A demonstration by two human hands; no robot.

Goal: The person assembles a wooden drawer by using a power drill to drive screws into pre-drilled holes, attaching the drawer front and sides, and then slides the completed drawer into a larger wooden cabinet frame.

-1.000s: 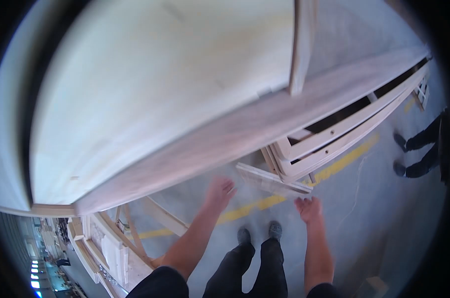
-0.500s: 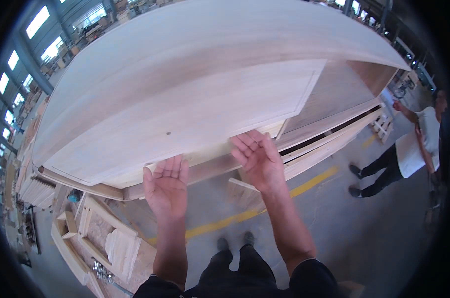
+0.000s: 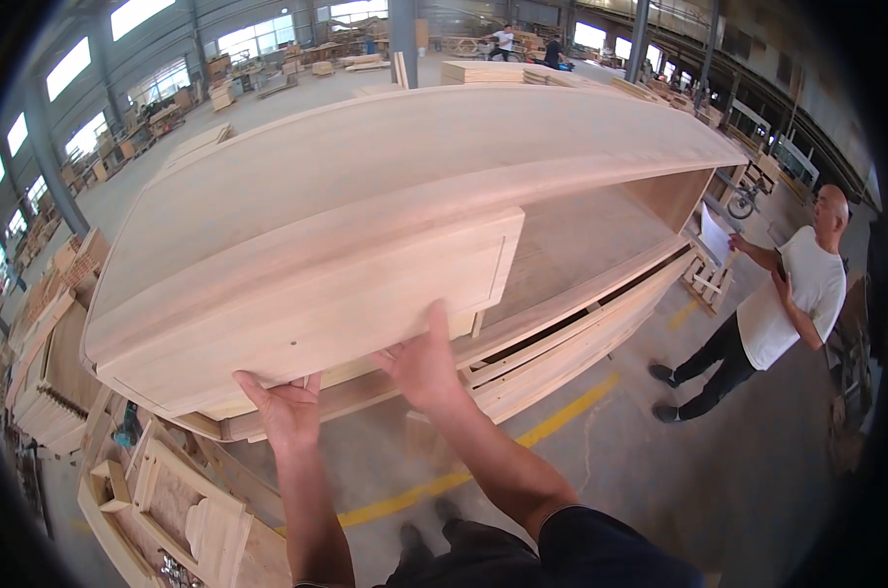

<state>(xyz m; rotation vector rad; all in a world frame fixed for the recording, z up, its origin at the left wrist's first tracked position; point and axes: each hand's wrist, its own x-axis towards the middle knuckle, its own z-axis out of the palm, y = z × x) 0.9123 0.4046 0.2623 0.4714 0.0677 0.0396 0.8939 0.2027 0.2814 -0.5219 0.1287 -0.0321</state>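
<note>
Left hand (image 3: 289,410) spread flat, palm up, under the lower edge of a pale wooden door panel (image 3: 316,304); right hand (image 3: 426,365) likewise open, fingers pressed to the panel's front beside it. Panel fronting a long wooden cabinet (image 3: 414,157), apparently resting on timber frames (image 3: 581,338). Open concrete floor (image 3: 659,470) to the right, a standing person (image 3: 787,304) well apart.

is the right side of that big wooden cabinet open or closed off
Open. Right of the door panel under both hands, the cabinet shows a bare inner wall and floor, with no panel across.
</note>
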